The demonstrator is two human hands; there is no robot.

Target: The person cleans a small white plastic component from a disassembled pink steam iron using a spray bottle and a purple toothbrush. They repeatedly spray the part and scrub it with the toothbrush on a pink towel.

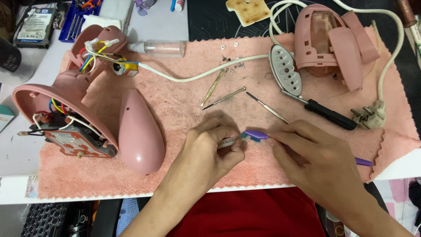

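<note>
Left hand (209,147) pinches a small metal strip (229,141) steady, low over the towel (184,109), so the right hand (313,160), closed round a purple toothbrush (256,135), can scrub it.

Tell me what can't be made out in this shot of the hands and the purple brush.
Head view only:
- Small metal part in left hand: mostly hidden by the fingers.
- Purple toothbrush: its handle is covered by right hand.
- Screws on pink towel: too small to tell apart.
- White cord: cut by the top edge.

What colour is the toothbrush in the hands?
Purple toothbrush with blue bristles, seen in the head view.
</note>
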